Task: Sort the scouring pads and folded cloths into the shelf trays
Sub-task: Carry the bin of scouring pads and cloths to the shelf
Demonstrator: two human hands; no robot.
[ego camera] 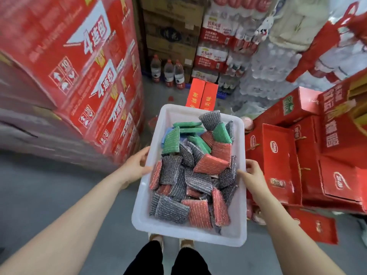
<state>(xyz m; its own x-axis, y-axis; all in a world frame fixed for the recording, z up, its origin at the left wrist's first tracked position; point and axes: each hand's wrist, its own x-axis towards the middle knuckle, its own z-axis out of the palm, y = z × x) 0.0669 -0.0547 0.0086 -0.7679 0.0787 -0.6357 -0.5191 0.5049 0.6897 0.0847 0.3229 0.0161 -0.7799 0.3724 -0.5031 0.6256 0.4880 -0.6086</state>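
A: How is the tray [174, 229] held?

B: It is gripped at both long sides. The left hand [137, 165] is curled over the left rim, thumb laid on top, the other fingers [143, 155] hidden beneath the edge. The right hand [253, 175] is clamped on the right rim in the same way, thumb pointed inward over the wall.

A: And the scouring pads [190, 175]?

B: They are heaped loosely inside the tray, between the two sets of fingers. Grey ones [171, 209] and red ones [211, 164] are piled nearest the thumbs and toward the near end; green ones [171, 140] are gathered at the far end, beyond the left fingertips. Something blue is glimpsed under the green ones, but it cannot be told whether a cloth is meant.

A: What is seen around?

B: Red cartons [83, 66] are stacked outside the left fingers, red gift boxes [278, 155] outside the right ones. Water bottles [168, 73] are stood on the floor [49, 185] well beyond the tray. The image is blurred.
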